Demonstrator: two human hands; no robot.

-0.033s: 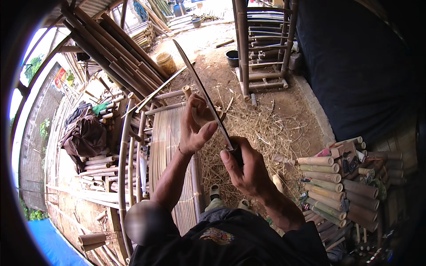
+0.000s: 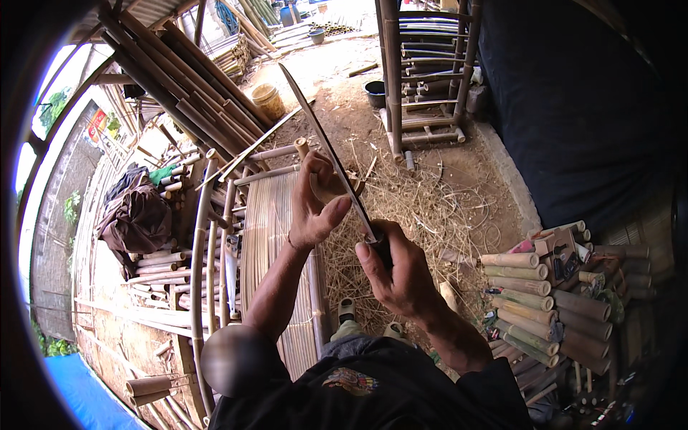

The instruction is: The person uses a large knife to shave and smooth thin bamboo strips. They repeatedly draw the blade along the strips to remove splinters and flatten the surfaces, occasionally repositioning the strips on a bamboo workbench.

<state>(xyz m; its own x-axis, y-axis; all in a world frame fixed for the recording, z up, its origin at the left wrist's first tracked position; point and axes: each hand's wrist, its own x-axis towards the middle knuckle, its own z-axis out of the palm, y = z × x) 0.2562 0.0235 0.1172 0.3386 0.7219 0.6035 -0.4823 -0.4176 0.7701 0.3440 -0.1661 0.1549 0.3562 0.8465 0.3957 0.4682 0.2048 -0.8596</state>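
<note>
My right hand [image 2: 401, 272] is wrapped round the dark handle of a machete [image 2: 320, 136]. Its long blade slants up and away to the left. Beside the blade is my left hand [image 2: 313, 208], palm turned up, with its thumb stretched out at the blade's lower part. The fingers of that hand are apart and partly bent, some of them behind the blade. Beneath the left forearm lies a bench of narrow bamboo slats [image 2: 269, 244] in a bamboo pole frame.
Bamboo shavings [image 2: 423, 222] litter the dirt floor. Cut bamboo pieces [image 2: 516, 272] are stacked at right, below a dark sheet [image 2: 573, 115]. A bamboo rack [image 2: 430, 122] stands ahead. Long brown poles [image 2: 186, 79] lean at left, near a yellowish bucket [image 2: 268, 102].
</note>
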